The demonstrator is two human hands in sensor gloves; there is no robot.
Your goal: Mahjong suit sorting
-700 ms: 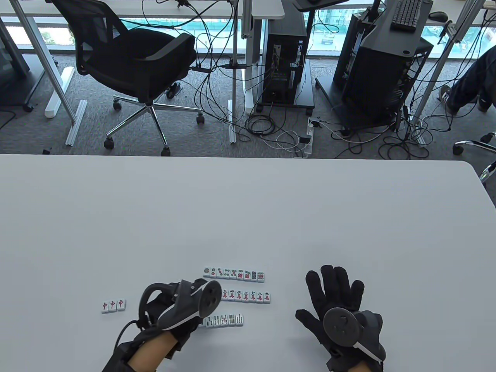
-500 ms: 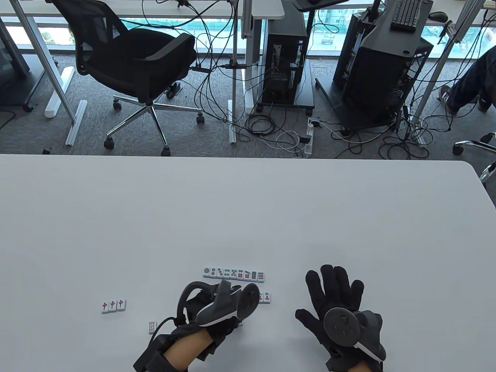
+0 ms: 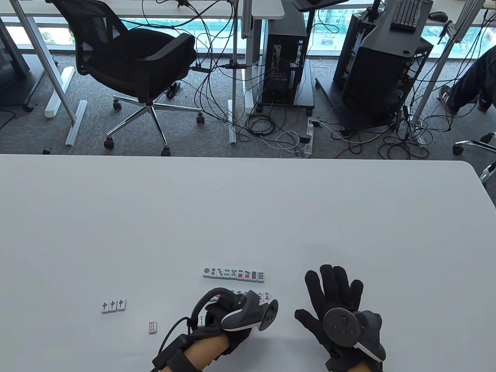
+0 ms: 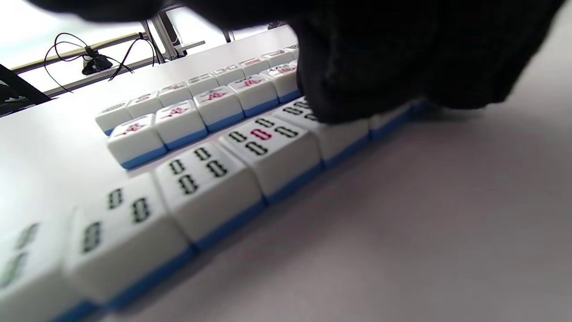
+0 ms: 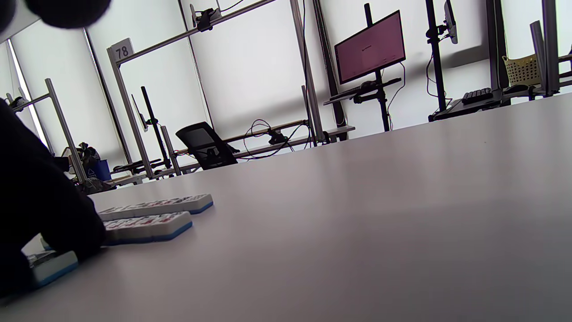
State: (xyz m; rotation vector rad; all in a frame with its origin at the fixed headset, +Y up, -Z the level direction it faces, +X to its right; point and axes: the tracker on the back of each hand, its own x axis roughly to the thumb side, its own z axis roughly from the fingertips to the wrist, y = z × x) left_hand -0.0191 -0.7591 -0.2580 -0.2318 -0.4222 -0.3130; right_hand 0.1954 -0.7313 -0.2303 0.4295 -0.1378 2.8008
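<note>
On the smooth white table (image 3: 248,217), three rows of glossy white blue-backed mahjong tiles (image 3: 234,273) ran left-right; three red-character tiles (image 3: 113,305) and one lone bamboo tile (image 3: 152,327) lay apart. The black-gloved left hand (image 3: 226,316) pressed its fingers (image 4: 357,85) onto the nearest bamboo row (image 4: 210,179); whether they curled I couldn't tell. The black-gloved right hand (image 3: 337,306) lay flat, fingers spread.

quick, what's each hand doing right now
Left hand: fingers rest on the bamboo row; grip cannot be told.
Right hand: open, flat on the table.
</note>
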